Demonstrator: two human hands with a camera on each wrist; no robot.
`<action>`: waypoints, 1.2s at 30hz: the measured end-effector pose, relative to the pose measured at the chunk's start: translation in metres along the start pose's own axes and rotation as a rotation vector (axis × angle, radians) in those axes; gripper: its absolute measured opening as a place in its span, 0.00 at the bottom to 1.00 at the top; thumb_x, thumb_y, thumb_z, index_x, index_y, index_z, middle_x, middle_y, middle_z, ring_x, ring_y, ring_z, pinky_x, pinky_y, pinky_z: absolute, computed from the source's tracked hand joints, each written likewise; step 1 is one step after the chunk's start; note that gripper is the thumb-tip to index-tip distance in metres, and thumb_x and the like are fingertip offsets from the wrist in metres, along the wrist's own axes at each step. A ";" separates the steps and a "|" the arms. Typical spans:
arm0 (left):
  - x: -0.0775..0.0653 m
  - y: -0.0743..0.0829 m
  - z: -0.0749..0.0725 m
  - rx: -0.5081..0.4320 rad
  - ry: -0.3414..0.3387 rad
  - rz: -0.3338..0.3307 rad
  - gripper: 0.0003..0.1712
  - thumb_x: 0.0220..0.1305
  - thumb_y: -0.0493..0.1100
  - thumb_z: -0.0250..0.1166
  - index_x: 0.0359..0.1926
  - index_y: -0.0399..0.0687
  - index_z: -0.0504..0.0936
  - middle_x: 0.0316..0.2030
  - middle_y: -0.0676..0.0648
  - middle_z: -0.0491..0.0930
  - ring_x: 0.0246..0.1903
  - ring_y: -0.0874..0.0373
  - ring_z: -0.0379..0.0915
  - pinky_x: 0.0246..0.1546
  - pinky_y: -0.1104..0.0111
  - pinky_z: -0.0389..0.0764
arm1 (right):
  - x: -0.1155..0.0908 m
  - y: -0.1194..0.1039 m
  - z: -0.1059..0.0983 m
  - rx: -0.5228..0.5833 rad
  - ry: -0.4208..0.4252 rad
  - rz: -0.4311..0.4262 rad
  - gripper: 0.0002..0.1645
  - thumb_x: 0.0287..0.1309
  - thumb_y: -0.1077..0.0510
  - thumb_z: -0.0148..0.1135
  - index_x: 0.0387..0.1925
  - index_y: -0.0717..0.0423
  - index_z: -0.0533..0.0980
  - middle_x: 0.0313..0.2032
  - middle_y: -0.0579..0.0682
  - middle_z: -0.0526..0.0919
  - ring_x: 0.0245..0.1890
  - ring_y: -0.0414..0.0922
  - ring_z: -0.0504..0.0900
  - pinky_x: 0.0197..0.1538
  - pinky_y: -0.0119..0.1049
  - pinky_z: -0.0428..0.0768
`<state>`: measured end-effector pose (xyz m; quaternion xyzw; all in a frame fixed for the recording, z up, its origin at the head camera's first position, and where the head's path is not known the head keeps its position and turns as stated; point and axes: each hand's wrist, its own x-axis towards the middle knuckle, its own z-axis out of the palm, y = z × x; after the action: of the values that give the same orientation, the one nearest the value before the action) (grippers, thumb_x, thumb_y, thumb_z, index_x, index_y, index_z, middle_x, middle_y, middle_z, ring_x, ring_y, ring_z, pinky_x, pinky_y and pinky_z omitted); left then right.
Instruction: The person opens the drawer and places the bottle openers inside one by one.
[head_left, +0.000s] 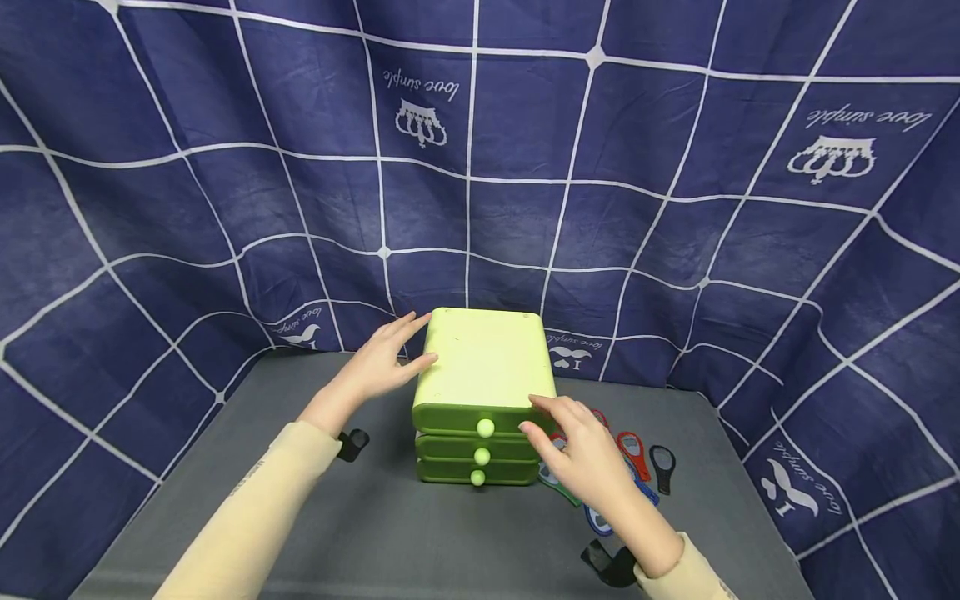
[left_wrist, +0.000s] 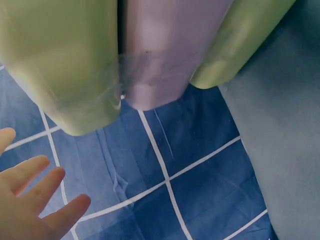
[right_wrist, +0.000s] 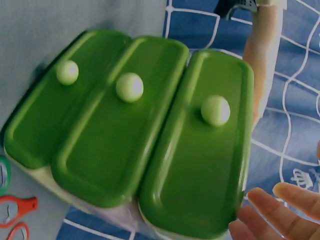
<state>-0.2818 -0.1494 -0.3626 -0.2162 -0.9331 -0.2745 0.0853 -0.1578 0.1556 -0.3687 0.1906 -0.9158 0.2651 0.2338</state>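
A small chest of three drawers (head_left: 483, 358) stands on the grey table, with a pale yellow-green top and green drawer fronts with round knobs. In the right wrist view, its three green fronts (right_wrist: 200, 165) all appear closed. My left hand (head_left: 382, 362) is at the chest's left upper edge, fingers extended and fingertips right at the side. At the front right corner, my right hand (head_left: 581, 450) has its fingertips by the top edge, with thumb apart from the fingers. The left wrist view shows the chest's side, green and mauve sections (left_wrist: 155, 50), beside my spread fingers.
Several small flat items with rounded heads and handles lie right of the chest, including a red one (head_left: 633, 452) and a black one (head_left: 663, 467); my right hand partly covers others. A blue cloth (head_left: 517, 208) with white lines hangs behind the grey table (head_left: 360, 525).
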 end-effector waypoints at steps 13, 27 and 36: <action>-0.002 0.007 0.010 -0.269 -0.084 -0.056 0.42 0.65 0.53 0.66 0.74 0.46 0.61 0.71 0.36 0.61 0.65 0.39 0.66 0.59 0.47 0.77 | -0.006 -0.017 0.027 0.334 -0.141 0.247 0.12 0.63 0.49 0.66 0.43 0.48 0.85 0.33 0.38 0.85 0.32 0.33 0.82 0.32 0.28 0.81; -0.003 0.007 0.018 -0.331 -0.079 -0.062 0.43 0.63 0.50 0.68 0.73 0.41 0.62 0.72 0.37 0.59 0.63 0.39 0.69 0.57 0.48 0.78 | -0.006 -0.014 0.061 0.810 -0.458 0.517 0.28 0.70 0.44 0.55 0.50 0.67 0.79 0.37 0.59 0.87 0.33 0.50 0.87 0.34 0.41 0.87; -0.004 0.005 0.021 -0.433 -0.134 -0.154 0.44 0.63 0.52 0.68 0.75 0.47 0.59 0.73 0.36 0.56 0.68 0.36 0.63 0.63 0.50 0.75 | -0.003 -0.007 0.078 1.176 -0.533 0.695 0.42 0.70 0.36 0.50 0.64 0.69 0.68 0.35 0.44 0.86 0.31 0.37 0.84 0.36 0.28 0.84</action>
<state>-0.2767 -0.1361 -0.3787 -0.1755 -0.8698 -0.4588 -0.0464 -0.1774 0.1060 -0.4264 0.0413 -0.6555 0.7164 -0.2353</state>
